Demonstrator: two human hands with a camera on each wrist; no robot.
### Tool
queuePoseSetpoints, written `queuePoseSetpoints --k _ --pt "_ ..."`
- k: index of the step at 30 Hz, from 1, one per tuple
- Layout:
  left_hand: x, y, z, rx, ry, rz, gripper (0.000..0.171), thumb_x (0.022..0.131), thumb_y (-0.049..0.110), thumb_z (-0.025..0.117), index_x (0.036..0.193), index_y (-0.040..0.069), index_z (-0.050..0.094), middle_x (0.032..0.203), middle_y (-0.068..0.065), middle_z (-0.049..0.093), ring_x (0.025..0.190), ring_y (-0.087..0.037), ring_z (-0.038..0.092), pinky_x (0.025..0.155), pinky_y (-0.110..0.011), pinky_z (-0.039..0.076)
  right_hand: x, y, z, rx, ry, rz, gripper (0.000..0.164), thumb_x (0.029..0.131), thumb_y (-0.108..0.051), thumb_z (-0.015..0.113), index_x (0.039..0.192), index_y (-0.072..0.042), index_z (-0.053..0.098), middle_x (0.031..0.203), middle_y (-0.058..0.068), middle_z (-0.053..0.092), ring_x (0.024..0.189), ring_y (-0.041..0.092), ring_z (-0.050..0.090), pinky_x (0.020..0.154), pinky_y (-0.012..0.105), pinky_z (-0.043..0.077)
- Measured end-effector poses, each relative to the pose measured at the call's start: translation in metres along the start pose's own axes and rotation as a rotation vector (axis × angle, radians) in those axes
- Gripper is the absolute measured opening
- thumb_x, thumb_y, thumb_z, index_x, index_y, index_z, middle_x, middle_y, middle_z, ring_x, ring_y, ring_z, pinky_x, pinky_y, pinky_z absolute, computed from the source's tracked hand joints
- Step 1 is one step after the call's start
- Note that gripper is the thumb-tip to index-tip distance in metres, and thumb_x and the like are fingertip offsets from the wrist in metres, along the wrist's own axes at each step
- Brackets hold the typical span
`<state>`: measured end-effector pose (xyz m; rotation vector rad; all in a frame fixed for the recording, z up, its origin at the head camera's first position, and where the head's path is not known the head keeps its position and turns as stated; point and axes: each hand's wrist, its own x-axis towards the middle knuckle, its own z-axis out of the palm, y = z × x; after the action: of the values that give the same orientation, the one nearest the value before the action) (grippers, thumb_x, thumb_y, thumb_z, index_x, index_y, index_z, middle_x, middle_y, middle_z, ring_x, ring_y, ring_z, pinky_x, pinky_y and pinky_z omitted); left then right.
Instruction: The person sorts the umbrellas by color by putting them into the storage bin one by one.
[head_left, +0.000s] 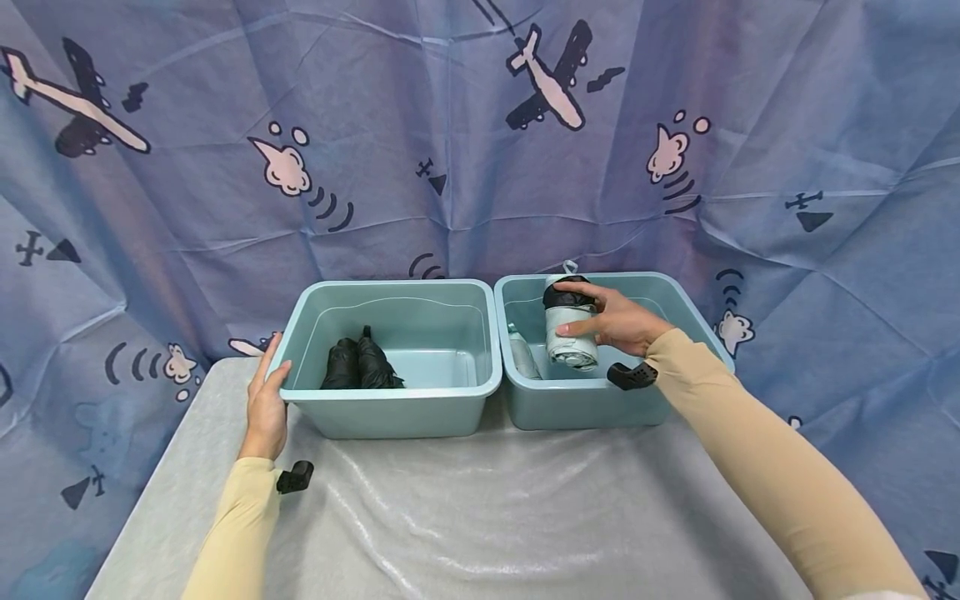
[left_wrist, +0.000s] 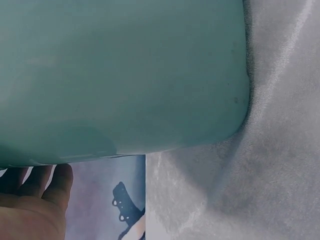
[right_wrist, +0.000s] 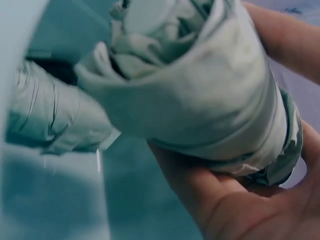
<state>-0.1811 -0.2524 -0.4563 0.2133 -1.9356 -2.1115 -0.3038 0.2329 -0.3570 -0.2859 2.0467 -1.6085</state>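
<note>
My right hand (head_left: 626, 321) grips a pale rolled-up bundle (head_left: 566, 321) of thin crinkled sheet, like a roll of bags, inside the right bin (head_left: 585, 406). A black band shows near its top in the head view; loose folds fill its near end in the right wrist view. Left of it in that bin lies another pale roll (head_left: 522, 354). At the left bin (head_left: 382, 417), my left hand (head_left: 265, 412) rests with straight fingers along the outer left wall, its thumb at the rim. Two black wrapped bundles (head_left: 342, 364) sit side by side inside that bin.
Both pale green bins stand side by side at the back of a table with a grey cover (head_left: 480, 517). A blue curtain (head_left: 465, 150) printed with planes hangs right behind them. Black wrist cameras (head_left: 632, 377) sit on both sleeves, the right one close over the bin's front rim.
</note>
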Motion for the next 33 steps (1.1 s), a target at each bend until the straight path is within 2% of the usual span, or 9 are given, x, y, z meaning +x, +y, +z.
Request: queuePoseSetpoints --k 3,11,14,16,18,20,24,28,33 --pt "0.0 0.0 0.0 0.004 0.002 -0.005 0.056 0.11 0.017 0.033 0.164 0.027 0.02 0.169 0.002 0.016 0.153 -0.021 0.019 0.123 -0.04 0.015 0.008 0.005 -0.003 -0.007 -0.012 0.016 0.09 0.086 -0.001 0.08 0.161 -0.019 0.032 0.155 0.019 0.024 0.12 0.029 0.044 0.092 0.042 0.047" --pt "0.0 -0.001 -0.001 0.003 0.007 -0.009 0.057 0.11 0.016 0.034 0.164 0.027 0.021 0.169 0.004 0.015 0.153 -0.02 0.019 0.123 -0.04 0.015 0.026 0.014 -0.006 -0.046 -0.052 0.055 0.09 0.086 0.002 0.078 0.161 -0.017 0.032 0.149 0.022 0.034 0.109 0.025 0.056 0.086 0.04 0.054" --pt "0.001 0.0 -0.001 0.009 0.002 -0.008 0.057 0.11 0.016 0.034 0.164 0.027 0.02 0.169 0.005 0.015 0.153 -0.019 0.018 0.123 -0.04 0.015 0.03 0.016 -0.006 -0.076 -0.06 0.083 0.089 0.086 -0.001 0.08 0.16 -0.02 0.033 0.147 0.023 0.038 0.084 0.018 0.058 0.073 0.032 0.054" --pt "0.001 0.0 -0.001 0.008 -0.002 -0.009 0.057 0.11 0.016 0.034 0.164 0.028 0.02 0.169 0.005 0.014 0.153 -0.019 0.018 0.123 -0.04 0.015 0.032 0.016 -0.007 -0.112 -0.069 0.098 0.09 0.086 -0.005 0.081 0.16 -0.022 0.033 0.147 0.025 0.04 0.06 0.012 0.049 0.057 0.026 0.048" --pt "0.001 0.001 -0.001 0.002 -0.006 -0.008 0.057 0.11 0.016 0.034 0.164 0.028 0.02 0.169 0.005 0.014 0.153 -0.019 0.017 0.123 -0.04 0.014 0.033 0.017 -0.008 -0.135 -0.075 0.116 0.09 0.086 -0.007 0.082 0.16 -0.024 0.034 0.149 0.023 0.038 0.047 0.011 0.036 0.054 0.026 0.045" --pt "0.001 0.001 -0.001 -0.004 -0.009 -0.006 0.057 0.11 0.015 0.034 0.164 0.028 0.02 0.169 0.005 0.013 0.153 -0.019 0.017 0.123 -0.04 0.014 0.035 0.017 -0.008 -0.153 -0.094 0.126 0.091 0.086 -0.007 0.082 0.16 -0.023 0.033 0.153 0.023 0.034 0.046 0.011 0.035 0.058 0.028 0.047" --pt "0.001 0.002 -0.001 0.001 -0.009 -0.001 0.057 0.11 0.015 0.033 0.164 0.027 0.019 0.169 0.005 0.013 0.153 -0.02 0.017 0.123 -0.041 0.014 0.041 0.022 -0.006 -0.155 -0.124 0.139 0.091 0.086 -0.004 0.081 0.161 -0.019 0.031 0.157 0.022 0.027 0.074 0.016 0.057 0.082 0.038 0.053" --pt "0.002 0.002 -0.001 0.008 -0.004 0.002 0.057 0.11 0.016 0.034 0.164 0.026 0.02 0.169 0.004 0.014 0.153 -0.02 0.017 0.123 -0.041 0.014 0.047 0.029 -0.004 -0.119 -0.142 0.156 0.091 0.086 0.002 0.079 0.161 -0.015 0.03 0.159 0.021 0.021 0.114 0.027 0.053 0.092 0.044 0.052" --pt "0.003 0.001 -0.001 -0.002 0.004 0.0 0.057 0.109 0.015 0.035 0.164 0.024 0.022 0.169 0.002 0.017 0.152 -0.02 0.02 0.123 -0.04 0.017 0.05 0.035 -0.001 -0.136 -0.157 0.198 0.091 0.086 0.004 0.078 0.161 -0.013 0.03 0.159 0.021 0.02 0.119 0.031 0.049 0.088 0.04 0.053"
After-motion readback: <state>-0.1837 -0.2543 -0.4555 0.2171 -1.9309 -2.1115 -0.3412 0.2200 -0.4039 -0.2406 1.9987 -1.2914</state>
